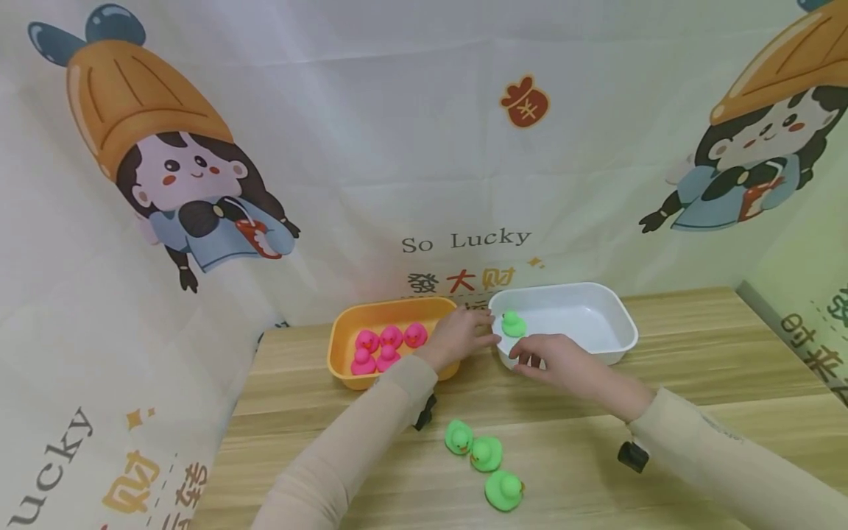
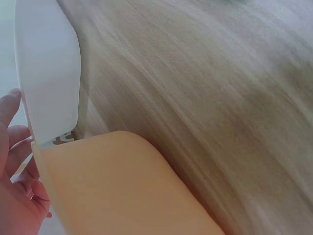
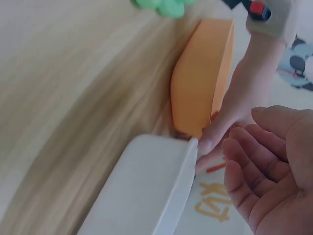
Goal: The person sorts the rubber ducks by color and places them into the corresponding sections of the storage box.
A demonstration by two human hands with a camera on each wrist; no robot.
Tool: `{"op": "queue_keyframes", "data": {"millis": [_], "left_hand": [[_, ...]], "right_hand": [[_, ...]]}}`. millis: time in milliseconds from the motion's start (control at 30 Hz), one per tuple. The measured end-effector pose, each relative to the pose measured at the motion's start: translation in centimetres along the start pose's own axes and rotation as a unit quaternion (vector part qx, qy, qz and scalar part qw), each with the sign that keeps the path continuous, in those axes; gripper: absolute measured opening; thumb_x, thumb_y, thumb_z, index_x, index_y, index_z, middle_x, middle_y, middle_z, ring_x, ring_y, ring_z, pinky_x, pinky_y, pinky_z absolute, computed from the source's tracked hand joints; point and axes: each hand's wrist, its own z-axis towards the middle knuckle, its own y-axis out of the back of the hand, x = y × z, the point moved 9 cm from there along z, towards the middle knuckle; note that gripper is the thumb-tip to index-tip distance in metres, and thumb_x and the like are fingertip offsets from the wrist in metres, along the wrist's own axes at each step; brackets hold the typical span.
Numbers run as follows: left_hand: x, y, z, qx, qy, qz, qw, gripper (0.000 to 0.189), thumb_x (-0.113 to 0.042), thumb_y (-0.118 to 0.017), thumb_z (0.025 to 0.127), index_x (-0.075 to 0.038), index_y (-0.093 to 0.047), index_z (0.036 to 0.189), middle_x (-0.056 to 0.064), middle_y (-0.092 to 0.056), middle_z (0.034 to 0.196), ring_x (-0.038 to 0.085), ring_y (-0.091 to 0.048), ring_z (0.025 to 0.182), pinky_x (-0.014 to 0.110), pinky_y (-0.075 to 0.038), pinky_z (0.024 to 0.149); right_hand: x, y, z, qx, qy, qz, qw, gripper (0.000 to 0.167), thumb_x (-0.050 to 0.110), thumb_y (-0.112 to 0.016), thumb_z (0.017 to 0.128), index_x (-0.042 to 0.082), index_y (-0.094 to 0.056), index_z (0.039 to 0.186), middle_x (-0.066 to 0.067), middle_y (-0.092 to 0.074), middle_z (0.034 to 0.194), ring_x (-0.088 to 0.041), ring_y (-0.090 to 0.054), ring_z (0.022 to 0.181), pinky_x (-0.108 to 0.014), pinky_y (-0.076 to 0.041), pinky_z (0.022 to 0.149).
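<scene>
In the head view, my left hand (image 1: 460,335) reaches over the right end of the orange basin (image 1: 347,379). Its fingertips are at the left rim of the white basin (image 1: 612,331); whether they touch it I cannot tell. My right hand (image 1: 556,361) hovers by the front rim of the white basin, fingers loosely bent and holding nothing. A green rubber duck (image 1: 513,324) sits inside that basin at its left end, near both hands. Several pink rubber ducks (image 1: 391,337) sit in the orange basin, partly behind my left hand.
Three green rubber ducks, one of them nearest the front edge (image 1: 503,491), stand on the wooden table (image 1: 596,471) between my forearms. A printed cloth (image 1: 397,147) hangs behind the basins and along the left side.
</scene>
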Motion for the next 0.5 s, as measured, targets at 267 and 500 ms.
{"op": "queue_keyframes", "data": {"millis": [267, 500], "left_hand": [[0.2, -0.2, 0.1, 0.004, -0.001, -0.003, 1.0, 0.046, -0.038, -0.069, 0.101, -0.01, -0.068, 0.138, 0.007, -0.058, 0.15, 0.033, -0.05, 0.143, 0.046, -0.024, 0.127], [0.3, -0.2, 0.1, 0.01, 0.002, -0.019, 0.9998, 0.047, -0.037, -0.068, 0.102, -0.01, -0.066, 0.14, 0.007, -0.056, 0.152, 0.036, -0.046, 0.146, 0.047, -0.022, 0.127]], "right_hand": [[2.6, -2.0, -2.5, 0.048, 0.066, 0.043, 0.9957, 0.012, 0.004, -0.073, 0.094, 0.007, -0.074, 0.106, 0.002, -0.073, 0.094, -0.003, -0.064, 0.082, -0.022, -0.057, 0.071], [4.8, -4.5, -4.8, 0.089, 0.154, 0.06, 0.9822, 0.015, 0.007, -0.074, 0.095, 0.008, -0.074, 0.11, -0.002, -0.071, 0.102, -0.001, -0.063, 0.083, -0.018, -0.055, 0.072]]}}
